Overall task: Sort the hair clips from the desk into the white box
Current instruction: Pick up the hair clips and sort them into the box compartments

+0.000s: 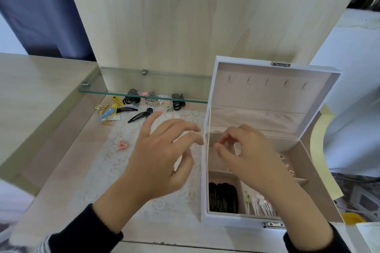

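The white box [204, 191] stands open on the right of the desk, lid raised. Its front compartments hold black snap clips [223, 197] and pale flower clips [260, 203]. My right hand [246, 154] hovers over the box's middle with fingers loosely curled; nothing visible is held in it. My left hand [162, 156] is spread open above the lace mat, just left of the box. A pink clip [121, 146] lies on the mat. More clips lie at the back: a black snap clip [138, 117], a blue and yellow clip [109, 112], and black hair ties [131, 99].
A glass shelf [144, 90] juts out over the back of the desk recess, above the pile of clips. A wooden panel rises behind. A white lace mat [102, 170] covers the desk. A yellow object [352, 217] sits at the box's right.
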`<state>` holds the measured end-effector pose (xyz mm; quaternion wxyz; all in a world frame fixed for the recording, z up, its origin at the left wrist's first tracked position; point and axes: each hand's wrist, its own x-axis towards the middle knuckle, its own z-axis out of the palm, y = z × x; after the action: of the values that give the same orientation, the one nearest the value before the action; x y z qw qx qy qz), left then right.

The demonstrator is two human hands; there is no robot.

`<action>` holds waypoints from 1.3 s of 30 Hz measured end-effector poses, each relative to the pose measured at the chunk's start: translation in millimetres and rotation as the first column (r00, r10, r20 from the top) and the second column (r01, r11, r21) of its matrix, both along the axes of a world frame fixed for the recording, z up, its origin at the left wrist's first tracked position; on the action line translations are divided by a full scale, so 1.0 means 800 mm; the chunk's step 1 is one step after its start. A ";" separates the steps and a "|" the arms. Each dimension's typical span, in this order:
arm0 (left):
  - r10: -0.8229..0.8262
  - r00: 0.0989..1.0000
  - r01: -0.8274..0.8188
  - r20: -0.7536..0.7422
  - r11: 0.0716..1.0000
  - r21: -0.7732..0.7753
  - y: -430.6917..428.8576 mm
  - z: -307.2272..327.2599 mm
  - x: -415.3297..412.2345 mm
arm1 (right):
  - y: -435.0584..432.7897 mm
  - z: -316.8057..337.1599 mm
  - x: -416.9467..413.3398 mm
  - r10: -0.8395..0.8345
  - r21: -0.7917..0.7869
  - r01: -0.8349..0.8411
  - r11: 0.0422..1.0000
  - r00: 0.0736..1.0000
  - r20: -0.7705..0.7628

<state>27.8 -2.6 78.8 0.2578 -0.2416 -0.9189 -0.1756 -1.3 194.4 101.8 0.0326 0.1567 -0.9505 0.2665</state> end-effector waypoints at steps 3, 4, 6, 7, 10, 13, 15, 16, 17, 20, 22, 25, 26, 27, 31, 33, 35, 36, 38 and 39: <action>0.192 0.981 -0.189 -0.021 0.976 0.109 -0.026 -0.012 -0.002 | -0.036 0.001 0.000 -0.017 -0.183 0.007 0.983 0.998 -0.053; 0.248 0.969 -0.243 -0.019 0.961 0.129 -0.036 -0.017 -0.003 | -0.050 0.002 0.001 -0.013 -0.215 0.000 0.977 0.998 -0.063; 0.344 0.939 -0.341 0.002 0.928 0.148 -0.055 -0.028 -0.006 | -0.075 0.003 0.003 -0.015 -0.218 -0.010 0.976 0.993 -0.116; 0.393 0.920 -0.391 0.016 0.909 0.143 -0.065 -0.033 -0.007 | -0.089 0.003 0.004 -0.019 -0.202 -0.013 0.979 0.988 -0.154; 0.515 0.854 -0.521 0.078 0.846 0.112 -0.093 -0.051 -0.012 | -0.129 -0.002 0.004 -0.048 -0.175 0.006 0.984 0.970 -0.238; 0.584 0.794 -0.602 0.170 0.794 0.085 -0.123 -0.070 -0.019 | -0.166 -0.022 0.000 -0.081 -0.166 0.034 0.986 0.954 -0.288; 0.601 0.759 -0.634 0.252 0.770 0.071 -0.143 -0.083 -0.024 | -0.187 -0.041 -0.003 -0.082 -0.149 0.044 0.988 0.961 -0.263; 0.601 0.745 -0.643 0.291 0.763 0.071 -0.153 -0.088 -0.027 | -0.196 -0.052 -0.003 -0.076 -0.144 0.040 0.989 0.966 -0.247; 0.601 0.733 -0.651 0.317 0.756 0.072 -0.161 -0.093 -0.029 | -0.203 -0.063 -0.003 -0.067 -0.139 0.035 0.990 0.972 -0.226; 0.611 0.693 -0.681 0.383 0.729 0.070 -0.178 -0.106 -0.037 | -0.220 -0.092 -0.003 -0.043 -0.125 0.023 0.992 0.986 -0.162; 0.603 0.687 -0.687 0.406 0.721 0.092 -0.186 -0.110 -0.042 | -0.231 -0.106 -0.006 -0.036 -0.136 0.016 0.991 0.988 -0.149; 0.565 0.720 -0.664 0.403 0.730 0.161 -0.197 -0.112 -0.053 | -0.243 -0.120 -0.013 0.001 -0.148 -0.023 0.989 0.989 -0.150; 0.560 0.729 -0.658 0.394 0.732 0.176 -0.200 -0.112 -0.056 | -0.247 -0.123 -0.016 0.024 -0.147 -0.045 0.988 0.990 -0.141; 0.557 0.739 -0.651 0.379 0.735 0.190 -0.202 -0.112 -0.059 | -0.249 -0.126 -0.018 0.045 -0.148 -0.064 0.987 0.990 -0.130; 0.550 0.771 -0.627 0.320 0.746 0.227 -0.205 -0.117 -0.065 | -0.250 -0.136 -0.026 0.078 -0.155 -0.096 0.983 0.990 -0.114; 0.550 0.783 -0.616 0.292 0.752 0.235 -0.205 -0.120 -0.065 | -0.249 -0.141 -0.029 0.096 -0.130 -0.110 0.985 0.989 -0.111; 0.552 0.786 -0.614 0.278 0.748 0.250 -0.205 -0.123 -0.064 | -0.248 -0.143 -0.029 0.111 -0.105 -0.123 0.987 0.987 -0.112; 0.556 0.784 -0.618 0.276 0.743 0.257 -0.205 -0.124 -0.064 | -0.248 -0.144 -0.028 0.118 -0.097 -0.129 0.987 0.986 -0.115; 0.556 0.783 -0.619 0.279 0.737 0.270 -0.206 -0.125 -0.063 | -0.249 -0.146 -0.027 0.128 -0.079 -0.139 0.987 0.983 -0.131; 0.553 0.787 -0.615 0.274 0.739 0.276 -0.206 -0.125 -0.063 | -0.249 -0.147 -0.026 0.135 -0.071 -0.145 0.987 0.982 -0.134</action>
<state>-22.5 -167.7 -21.0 0.2573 0.1260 -0.9202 -0.2667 -22.0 -4.6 -16.1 0.0810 0.2387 -0.9215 0.2954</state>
